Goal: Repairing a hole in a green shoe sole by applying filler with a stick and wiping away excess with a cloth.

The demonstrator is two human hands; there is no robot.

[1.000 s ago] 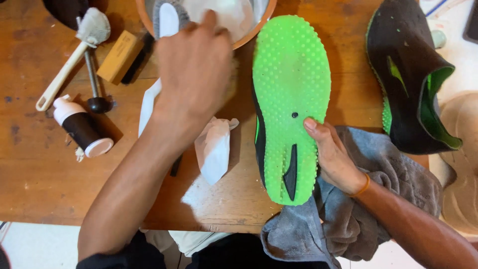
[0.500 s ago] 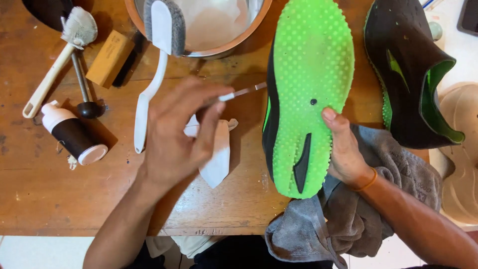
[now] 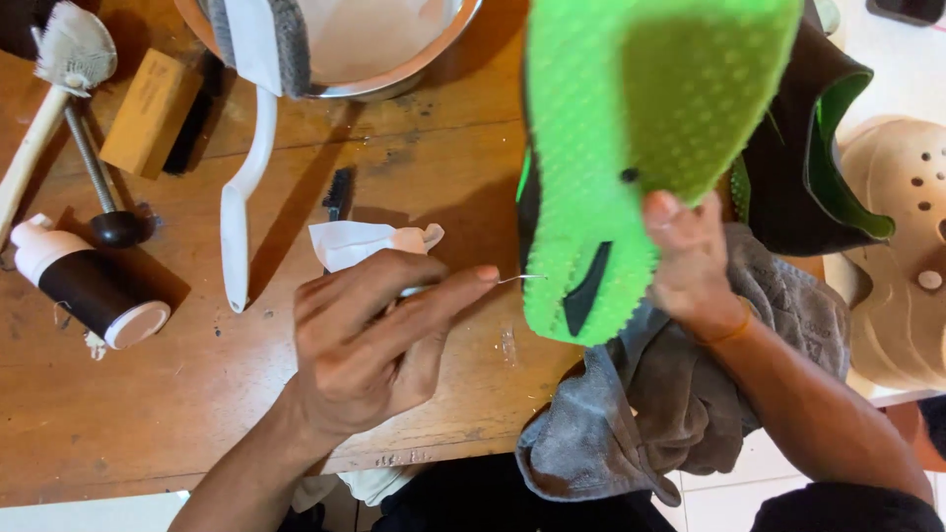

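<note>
My right hand [image 3: 695, 261] grips the heel end of a shoe [image 3: 641, 138] turned sole-up, its bright green studded sole facing me and lifted off the table. My left hand [image 3: 374, 340] pinches a thin metal pick [image 3: 517, 279] whose fine tip points at the edge of the green sole, near its black inset. A crumpled white tissue [image 3: 360, 241] lies just behind my left hand. The second shoe [image 3: 818, 148], black with a green lining, lies to the right, partly hidden by the raised one.
A metal bowl [image 3: 394, 74] with a grey-bristled white brush [image 3: 241, 197] stands at the back. A wooden block [image 3: 148, 113], a long-handled brush [image 3: 59, 69], a black-and-white bottle [image 3: 84, 286] lie left. A grey cloth [image 3: 650, 414] hangs over the wooden table's [image 3: 148, 414] front edge. A beige clog [image 3: 902, 256] sits far right.
My left hand left the bowl, came down toward me holding the thin pick and brought its tip to the sole. My right hand raised and tilted the green-soled shoe closer.
</note>
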